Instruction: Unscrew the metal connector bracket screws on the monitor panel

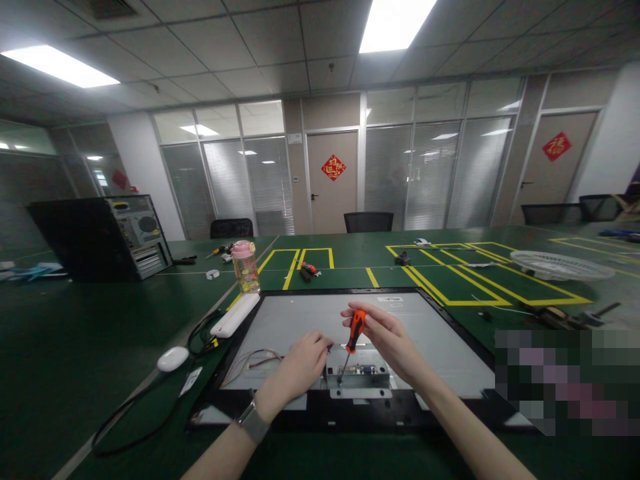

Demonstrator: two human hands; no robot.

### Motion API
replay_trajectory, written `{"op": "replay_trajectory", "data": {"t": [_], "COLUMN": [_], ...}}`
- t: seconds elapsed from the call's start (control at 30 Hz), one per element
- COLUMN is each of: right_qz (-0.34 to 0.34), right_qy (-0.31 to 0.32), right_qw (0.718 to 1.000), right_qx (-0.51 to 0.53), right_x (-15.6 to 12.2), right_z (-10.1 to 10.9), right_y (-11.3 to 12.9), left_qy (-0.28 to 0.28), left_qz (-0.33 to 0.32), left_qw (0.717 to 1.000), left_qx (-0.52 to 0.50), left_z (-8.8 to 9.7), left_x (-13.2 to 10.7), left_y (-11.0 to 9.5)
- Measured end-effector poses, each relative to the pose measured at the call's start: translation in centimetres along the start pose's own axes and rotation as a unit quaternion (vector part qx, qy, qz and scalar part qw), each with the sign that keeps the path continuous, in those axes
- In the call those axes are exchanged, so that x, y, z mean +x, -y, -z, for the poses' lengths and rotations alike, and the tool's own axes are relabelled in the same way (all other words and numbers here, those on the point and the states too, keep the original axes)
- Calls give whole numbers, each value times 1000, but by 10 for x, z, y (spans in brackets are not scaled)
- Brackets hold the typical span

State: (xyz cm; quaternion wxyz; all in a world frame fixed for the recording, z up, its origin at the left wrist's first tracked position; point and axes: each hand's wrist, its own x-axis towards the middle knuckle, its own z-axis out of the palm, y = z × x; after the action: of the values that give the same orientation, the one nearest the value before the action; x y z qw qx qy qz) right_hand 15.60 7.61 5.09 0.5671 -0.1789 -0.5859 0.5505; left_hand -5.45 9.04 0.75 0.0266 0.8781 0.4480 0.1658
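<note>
My right hand (387, 333) grips an orange and black screwdriver (357, 328) by its handle. The shaft points down, its tip at the front left of a metal bracket (360, 393) that holds a small circuit board. This bracket sits on the grey back of a flat display panel (425, 347) with a black frame, which lies flat on the table. At the bracket's left end is my left hand (306, 357), fingers curled together; what they hold, if anything, is hidden. Thin wires (260, 357) run over the panel toward this hand.
Left of the panel lie a white power strip (235, 317), a white mouse-shaped object (173, 359) and black cable (143, 450). Behind are a pink-lided bottle (245, 267), red-handled tool (309, 268) and computer case (100, 237). A white round grille (560, 265) lies right on the green table (125, 320).
</note>
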Motion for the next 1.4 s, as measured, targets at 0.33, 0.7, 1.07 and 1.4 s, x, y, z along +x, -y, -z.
{"op": "replay_trajectory", "data": {"t": [0.33,0.7,1.07,1.4], "right_qz": [59,61,74,52], "right_qy": [-81,-80,-106,-76], "right_qw": [979,976,971,983], "right_qx": [-179,-191,-203,-156], "right_x": [2,2,5,0], "right_z": [0,0,4,-5], "right_y": [3,1,-3,7], "left_qy": [2,3,4,-1], "left_qz": [0,2,8,8], "left_qw": [1000,1000,1000,1000], "left_qx": [-12,-4,-12,-12], "left_z": [7,4,3,6], "left_x": [-3,-2,-1,-2], "left_y": [-4,-3,-2,-5]}}
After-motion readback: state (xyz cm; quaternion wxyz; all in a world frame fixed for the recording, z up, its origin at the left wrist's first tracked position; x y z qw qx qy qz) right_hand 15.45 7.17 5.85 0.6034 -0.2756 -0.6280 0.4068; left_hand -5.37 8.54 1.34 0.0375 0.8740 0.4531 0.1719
